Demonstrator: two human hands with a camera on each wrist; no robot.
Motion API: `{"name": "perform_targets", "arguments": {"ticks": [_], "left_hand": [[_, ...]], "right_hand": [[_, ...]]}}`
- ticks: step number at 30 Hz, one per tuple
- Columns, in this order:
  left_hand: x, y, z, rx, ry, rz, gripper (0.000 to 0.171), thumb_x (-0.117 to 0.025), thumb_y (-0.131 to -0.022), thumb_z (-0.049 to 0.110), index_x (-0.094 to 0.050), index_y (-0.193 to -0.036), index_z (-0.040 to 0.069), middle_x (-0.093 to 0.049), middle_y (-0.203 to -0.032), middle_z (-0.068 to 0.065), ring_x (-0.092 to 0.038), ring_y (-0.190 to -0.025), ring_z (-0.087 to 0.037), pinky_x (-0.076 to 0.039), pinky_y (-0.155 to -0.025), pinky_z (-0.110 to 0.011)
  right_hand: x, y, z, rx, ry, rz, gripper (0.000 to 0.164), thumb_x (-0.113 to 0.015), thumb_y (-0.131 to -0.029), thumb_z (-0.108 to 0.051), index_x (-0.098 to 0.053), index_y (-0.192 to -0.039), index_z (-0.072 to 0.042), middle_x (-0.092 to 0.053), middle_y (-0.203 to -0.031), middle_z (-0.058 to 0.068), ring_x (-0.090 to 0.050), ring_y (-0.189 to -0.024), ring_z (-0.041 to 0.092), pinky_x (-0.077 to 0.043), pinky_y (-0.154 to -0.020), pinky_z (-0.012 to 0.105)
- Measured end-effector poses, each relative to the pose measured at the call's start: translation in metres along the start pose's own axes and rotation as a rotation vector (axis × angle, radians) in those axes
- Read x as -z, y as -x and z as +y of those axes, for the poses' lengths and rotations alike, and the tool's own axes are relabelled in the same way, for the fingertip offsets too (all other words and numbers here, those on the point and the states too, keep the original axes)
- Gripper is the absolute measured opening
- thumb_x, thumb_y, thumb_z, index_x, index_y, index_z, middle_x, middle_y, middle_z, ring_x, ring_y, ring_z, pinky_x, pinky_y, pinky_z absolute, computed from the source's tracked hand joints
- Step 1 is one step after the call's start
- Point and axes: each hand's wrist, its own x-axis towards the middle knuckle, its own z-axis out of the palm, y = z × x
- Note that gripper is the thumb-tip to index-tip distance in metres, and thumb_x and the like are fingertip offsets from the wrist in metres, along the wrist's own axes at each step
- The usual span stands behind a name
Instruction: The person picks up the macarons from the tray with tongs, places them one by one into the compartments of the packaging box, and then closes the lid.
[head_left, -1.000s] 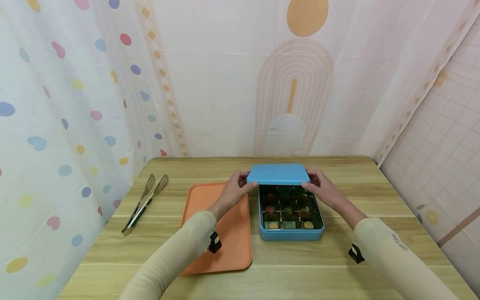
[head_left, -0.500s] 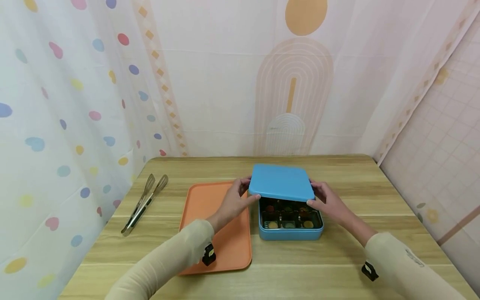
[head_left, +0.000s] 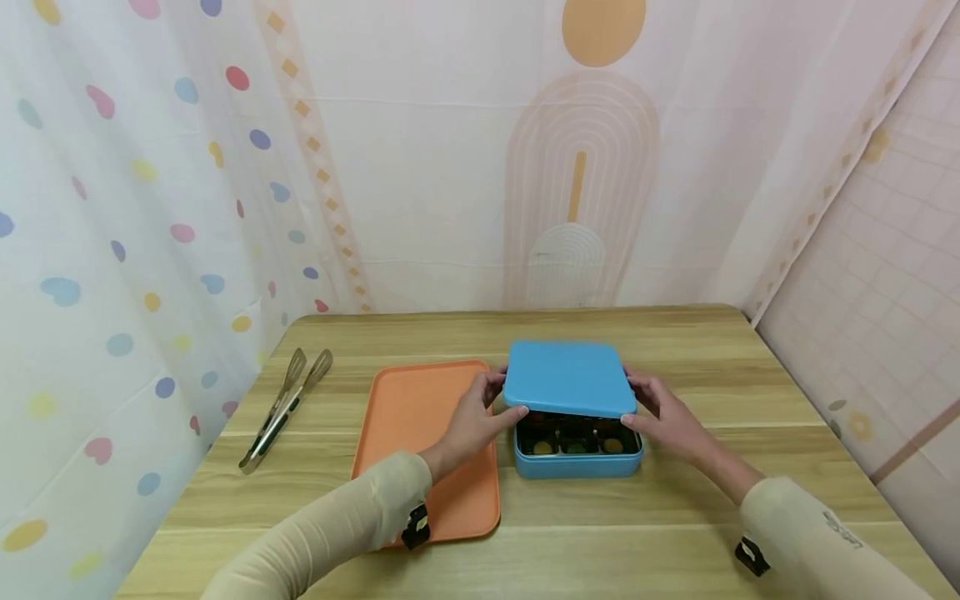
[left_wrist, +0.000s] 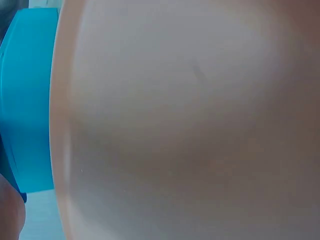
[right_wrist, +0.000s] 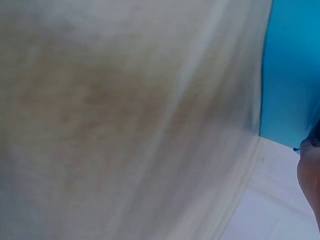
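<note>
A blue rectangular lid (head_left: 570, 377) is held between my two hands over a blue box (head_left: 577, 466), tilted and covering its back part. My left hand (head_left: 477, 417) grips the lid's left edge, thumb at the front corner and fingers along the side. On the opposite edge my right hand (head_left: 667, 419) holds it the same way. Through the gap at the front, dark compartments (head_left: 575, 435) with small round pieces in them show; the back ones are hidden under the lid. The left wrist view catches the blue box side (left_wrist: 27, 105), and the right wrist view a blue side (right_wrist: 290, 75).
An orange tray (head_left: 408, 400) lies left of the box, partly under my left forearm. Metal tongs (head_left: 285, 412) with dark grips rest at the table's left side. The wooden table (head_left: 585, 550) ends at patterned curtains behind and on both sides.
The lid has come forward and down over the box, hiding more of the compartments. Both hands moved toward me with it, keeping their grip. The head view shifted slightly.
</note>
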Motion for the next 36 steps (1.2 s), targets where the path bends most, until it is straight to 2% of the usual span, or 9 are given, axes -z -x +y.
{"name": "perform_targets", "arguments": {"ticks": [9,13,16,20,22,24,27,29,36], "left_hand": [[0.000,0.008,0.004,0.057,-0.086,-0.070,0.055,-0.077,-0.089,0.026,-0.046,-0.131,0.007,-0.036,-0.155,-0.004,-0.036,-0.142,-0.020,-0.031,-0.112,-0.041],[0.001,0.012,0.010,0.083,-0.128,-0.107,0.073,-0.078,-0.088,0.031,-0.039,-0.145,0.007,-0.036,-0.155,-0.008,-0.033,-0.143,-0.023,-0.032,-0.112,-0.044],[0.001,0.016,0.014,0.105,-0.194,-0.139,0.085,-0.079,-0.086,0.035,-0.033,-0.152,0.009,-0.036,-0.155,-0.009,-0.032,-0.144,-0.025,-0.033,-0.111,-0.043],[0.000,0.024,0.016,0.094,-0.301,-0.183,0.086,-0.078,-0.087,0.038,-0.032,-0.154,0.010,-0.030,-0.159,-0.008,-0.031,-0.144,-0.028,-0.034,-0.111,-0.044],[-0.001,0.027,0.016,0.077,-0.346,-0.199,0.085,-0.078,-0.087,0.037,-0.034,-0.154,0.009,-0.027,-0.160,-0.009,-0.030,-0.144,-0.030,-0.035,-0.110,-0.046],[-0.002,0.030,0.015,0.069,-0.385,-0.212,0.083,-0.078,-0.088,0.036,-0.035,-0.154,0.009,-0.024,-0.162,-0.009,-0.029,-0.145,-0.030,-0.034,-0.110,-0.047],[-0.002,0.032,0.013,0.052,-0.421,-0.226,0.081,-0.078,-0.088,0.033,-0.036,-0.153,0.008,-0.023,-0.162,-0.010,-0.026,-0.146,-0.030,-0.034,-0.110,-0.049],[-0.002,0.034,0.013,0.043,-0.434,-0.232,0.080,-0.077,-0.089,0.032,-0.036,-0.153,0.007,-0.022,-0.162,-0.010,-0.024,-0.147,-0.030,-0.033,-0.110,-0.050],[-0.002,0.036,0.012,0.006,-0.481,-0.235,0.080,-0.079,-0.087,0.030,-0.039,-0.151,0.003,-0.024,-0.161,-0.014,-0.028,-0.145,-0.033,-0.036,-0.108,-0.050]], "right_hand": [[0.001,0.008,0.004,0.041,0.039,0.000,0.051,-0.065,-0.096,-0.007,-0.038,-0.138,0.005,-0.023,-0.156,0.030,-0.026,-0.139,0.050,-0.025,-0.103,0.008],[0.003,0.011,0.003,0.006,0.064,-0.015,0.056,-0.067,-0.095,-0.011,-0.038,-0.140,0.006,-0.024,-0.157,0.028,-0.026,-0.140,0.049,-0.024,-0.101,0.006],[0.004,0.014,0.003,-0.030,0.087,-0.043,0.061,-0.069,-0.095,-0.015,-0.036,-0.142,0.005,-0.023,-0.158,0.027,-0.024,-0.142,0.048,-0.023,-0.100,0.005],[0.005,0.019,0.003,-0.054,0.146,-0.075,0.069,-0.073,-0.093,-0.020,-0.035,-0.145,0.004,-0.024,-0.158,0.026,-0.025,-0.142,0.048,-0.022,-0.099,0.005],[0.006,0.021,0.003,-0.053,0.185,-0.082,0.072,-0.074,-0.091,-0.022,-0.035,-0.146,0.004,-0.027,-0.157,0.026,-0.027,-0.141,0.048,-0.027,-0.106,0.014],[0.006,0.023,0.003,-0.057,0.223,-0.084,0.074,-0.075,-0.090,-0.025,-0.036,-0.147,0.003,-0.030,-0.155,0.025,-0.030,-0.140,0.048,-0.031,-0.110,0.030],[0.006,0.025,0.003,-0.065,0.251,-0.083,0.077,-0.077,-0.089,-0.028,-0.036,-0.148,0.001,-0.032,-0.155,0.024,-0.032,-0.139,0.047,-0.030,-0.107,0.054],[0.005,0.025,0.003,-0.073,0.249,-0.081,0.080,-0.078,-0.088,-0.030,-0.036,-0.148,0.000,-0.031,-0.156,0.024,-0.032,-0.139,0.047,-0.030,-0.106,0.058],[0.003,0.028,0.003,-0.071,0.249,-0.088,0.086,-0.082,-0.083,-0.034,-0.036,-0.147,0.002,-0.029,-0.157,0.024,-0.030,-0.139,0.049,-0.030,-0.106,0.058]]}}
